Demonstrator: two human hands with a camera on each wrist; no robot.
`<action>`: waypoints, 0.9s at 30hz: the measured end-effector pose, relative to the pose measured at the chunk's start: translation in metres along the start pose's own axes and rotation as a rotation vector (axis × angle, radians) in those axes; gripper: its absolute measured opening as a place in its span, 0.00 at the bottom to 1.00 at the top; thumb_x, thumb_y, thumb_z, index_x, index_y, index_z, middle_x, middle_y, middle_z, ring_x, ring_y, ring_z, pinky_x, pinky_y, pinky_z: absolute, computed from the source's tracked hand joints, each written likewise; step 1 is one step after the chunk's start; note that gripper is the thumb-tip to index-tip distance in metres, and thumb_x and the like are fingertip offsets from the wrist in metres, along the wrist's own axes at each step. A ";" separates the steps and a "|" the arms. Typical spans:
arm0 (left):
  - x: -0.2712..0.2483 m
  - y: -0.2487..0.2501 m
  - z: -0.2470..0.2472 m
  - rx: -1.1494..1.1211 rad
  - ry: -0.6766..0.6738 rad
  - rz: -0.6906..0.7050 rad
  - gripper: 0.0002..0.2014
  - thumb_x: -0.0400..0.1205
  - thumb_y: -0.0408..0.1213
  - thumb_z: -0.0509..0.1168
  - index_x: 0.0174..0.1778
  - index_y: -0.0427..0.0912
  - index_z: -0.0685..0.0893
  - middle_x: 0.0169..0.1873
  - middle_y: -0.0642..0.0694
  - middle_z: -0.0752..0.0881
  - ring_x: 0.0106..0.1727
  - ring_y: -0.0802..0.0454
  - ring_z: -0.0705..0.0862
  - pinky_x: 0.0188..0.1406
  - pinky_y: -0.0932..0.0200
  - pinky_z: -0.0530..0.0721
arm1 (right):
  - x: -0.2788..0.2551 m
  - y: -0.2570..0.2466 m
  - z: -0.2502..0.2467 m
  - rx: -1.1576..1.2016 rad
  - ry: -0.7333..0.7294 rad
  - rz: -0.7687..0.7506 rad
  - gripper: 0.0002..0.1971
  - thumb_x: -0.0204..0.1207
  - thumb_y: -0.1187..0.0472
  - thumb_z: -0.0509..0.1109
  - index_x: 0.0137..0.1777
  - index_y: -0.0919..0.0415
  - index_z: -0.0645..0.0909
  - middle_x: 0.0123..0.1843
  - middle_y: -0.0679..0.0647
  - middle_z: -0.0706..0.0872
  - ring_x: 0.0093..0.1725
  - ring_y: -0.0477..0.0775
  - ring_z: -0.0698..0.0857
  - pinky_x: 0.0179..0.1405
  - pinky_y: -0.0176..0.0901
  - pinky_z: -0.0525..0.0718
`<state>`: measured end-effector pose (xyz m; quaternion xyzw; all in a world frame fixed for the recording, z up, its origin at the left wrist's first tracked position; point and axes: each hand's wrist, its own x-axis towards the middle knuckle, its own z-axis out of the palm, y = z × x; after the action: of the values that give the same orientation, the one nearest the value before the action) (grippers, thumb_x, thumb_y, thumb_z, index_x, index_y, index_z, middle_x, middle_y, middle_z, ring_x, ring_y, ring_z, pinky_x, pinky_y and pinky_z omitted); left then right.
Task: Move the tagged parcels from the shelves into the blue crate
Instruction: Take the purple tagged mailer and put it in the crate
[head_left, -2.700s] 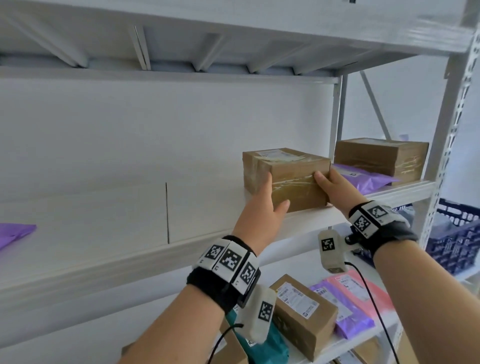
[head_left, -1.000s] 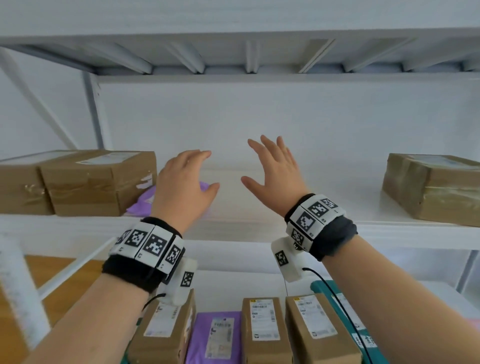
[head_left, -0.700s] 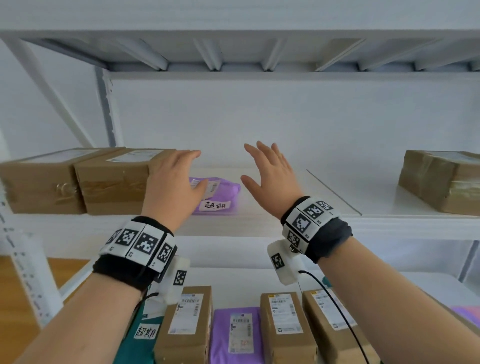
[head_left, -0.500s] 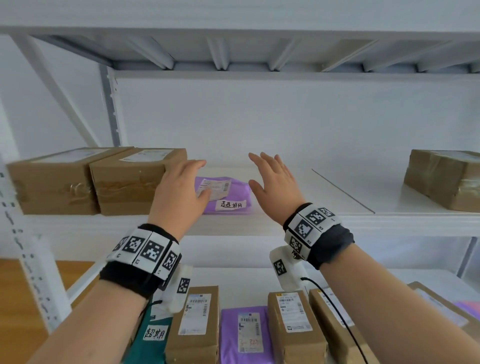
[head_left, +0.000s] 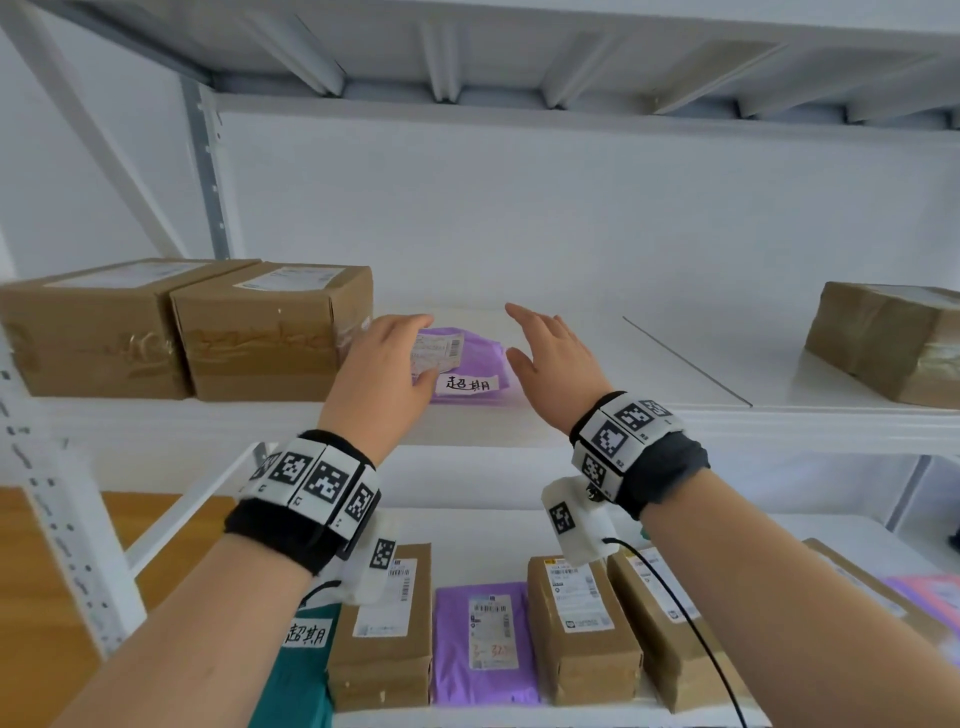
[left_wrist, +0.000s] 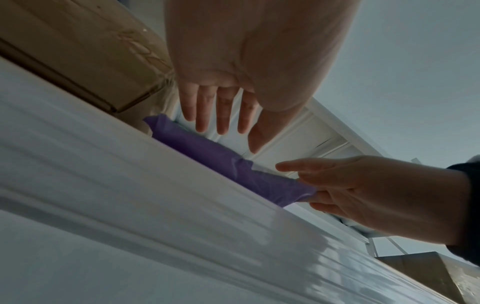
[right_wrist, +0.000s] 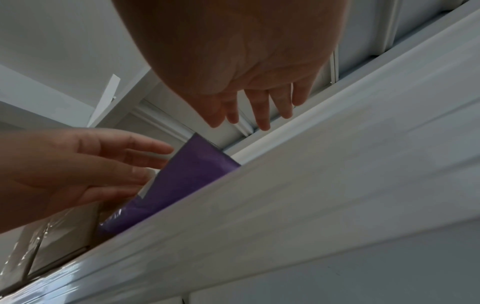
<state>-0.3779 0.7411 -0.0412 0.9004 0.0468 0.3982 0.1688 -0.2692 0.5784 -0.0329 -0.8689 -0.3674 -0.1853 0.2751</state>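
Observation:
A flat purple parcel (head_left: 470, 358) with a white handwritten tag (head_left: 467, 384) lies on the upper shelf (head_left: 597, 415). My left hand (head_left: 410, 351) hovers over the parcel's left part, fingers straight and holding nothing. My right hand (head_left: 530, 338) is open just right of the parcel, palm turned toward it. In the left wrist view the right hand (left_wrist: 350, 185) reaches the end of the purple parcel (left_wrist: 221, 162). In the right wrist view the left hand (right_wrist: 91, 164) spreads over the purple parcel (right_wrist: 187, 181). The blue crate is out of view.
Two cardboard boxes (head_left: 270, 332) stand just left of the parcel, and another box (head_left: 883, 343) at the far right of that shelf. The lower shelf holds a tagged teal parcel (head_left: 306, 634), several boxes (head_left: 384, 623) and a purple parcel (head_left: 483, 639).
Both hands let go of the cardboard box on the right and swung left. They have since dropped closer to the purple parcel, one on each side of it.

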 end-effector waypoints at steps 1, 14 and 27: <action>-0.001 0.001 0.001 -0.007 -0.003 -0.002 0.26 0.78 0.30 0.70 0.73 0.38 0.76 0.68 0.39 0.78 0.69 0.42 0.76 0.69 0.54 0.70 | 0.001 0.001 0.001 0.010 -0.004 -0.002 0.26 0.86 0.58 0.56 0.83 0.55 0.58 0.81 0.58 0.67 0.82 0.64 0.61 0.80 0.58 0.61; -0.007 -0.004 0.008 0.043 -0.125 -0.076 0.28 0.83 0.39 0.66 0.80 0.43 0.67 0.72 0.41 0.77 0.70 0.45 0.76 0.66 0.54 0.74 | 0.009 0.000 0.008 0.072 -0.106 0.062 0.23 0.88 0.58 0.51 0.82 0.57 0.59 0.68 0.67 0.80 0.67 0.66 0.78 0.64 0.53 0.75; -0.018 -0.013 0.019 -0.011 -0.098 -0.113 0.25 0.82 0.42 0.68 0.76 0.46 0.73 0.61 0.48 0.85 0.61 0.50 0.82 0.58 0.56 0.79 | 0.017 0.003 0.016 0.238 -0.171 0.156 0.24 0.82 0.66 0.53 0.78 0.57 0.65 0.54 0.62 0.86 0.54 0.63 0.83 0.48 0.47 0.78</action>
<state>-0.3751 0.7439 -0.0699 0.9138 0.0869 0.3438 0.1981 -0.2533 0.5955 -0.0375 -0.8687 -0.3402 -0.0439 0.3575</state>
